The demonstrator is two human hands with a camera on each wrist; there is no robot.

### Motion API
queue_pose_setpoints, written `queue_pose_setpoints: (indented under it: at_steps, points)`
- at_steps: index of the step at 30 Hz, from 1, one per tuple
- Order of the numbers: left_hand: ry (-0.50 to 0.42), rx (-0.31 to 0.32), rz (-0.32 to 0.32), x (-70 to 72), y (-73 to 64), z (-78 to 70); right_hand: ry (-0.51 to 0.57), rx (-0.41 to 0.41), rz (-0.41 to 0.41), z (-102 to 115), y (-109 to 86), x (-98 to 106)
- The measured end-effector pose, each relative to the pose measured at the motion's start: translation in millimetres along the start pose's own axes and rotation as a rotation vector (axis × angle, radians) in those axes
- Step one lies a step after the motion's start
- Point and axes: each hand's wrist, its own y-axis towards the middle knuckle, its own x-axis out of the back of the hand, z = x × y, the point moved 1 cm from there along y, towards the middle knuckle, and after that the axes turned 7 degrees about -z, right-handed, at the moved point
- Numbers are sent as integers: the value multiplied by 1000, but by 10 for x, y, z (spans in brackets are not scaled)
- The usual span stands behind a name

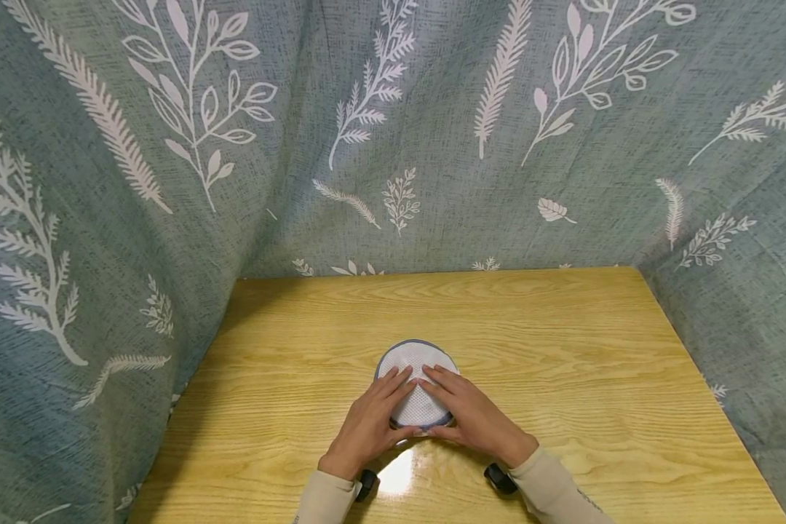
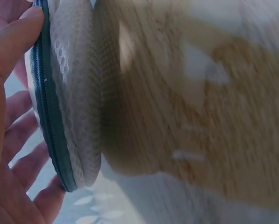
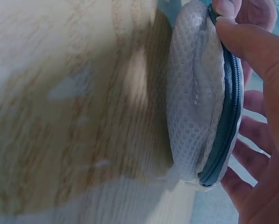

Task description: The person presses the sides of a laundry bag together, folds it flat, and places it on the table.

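A round white mesh laundry bag with a blue edge lies level at the middle of the wooden table. My left hand holds its left side, fingers spread over the top and thumb at the near rim. The right hand mirrors this on the other side, and the two thumbs nearly meet. In the left wrist view the blue-green zipper runs along the rim under the thumb. The right wrist view shows the puffed mesh underside close above the tabletop; whether it touches is hard to tell.
The wood-grain table spreads around the bag, with a bright glare patch in front of it. A grey-green leaf-print curtain hangs behind the table and on both sides. Dark wrist devices sit near both cuffs.
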Motion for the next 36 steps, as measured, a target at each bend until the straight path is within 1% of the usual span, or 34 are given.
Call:
queue_pose_setpoints:
  at_steps: [5,15,21,36]
  points:
    - [-13,9,3,-1,4,3,-9,-4,8,-1,4,3]
    - [-63,31,30,1,26,5,-33,7,18,3,18,9]
    - [-59,27,30,-11,25,13,-41,-5,35,16,27,22]
    - [-72,41,41,-34,7,14,-40,-11,41,22,15,-3]
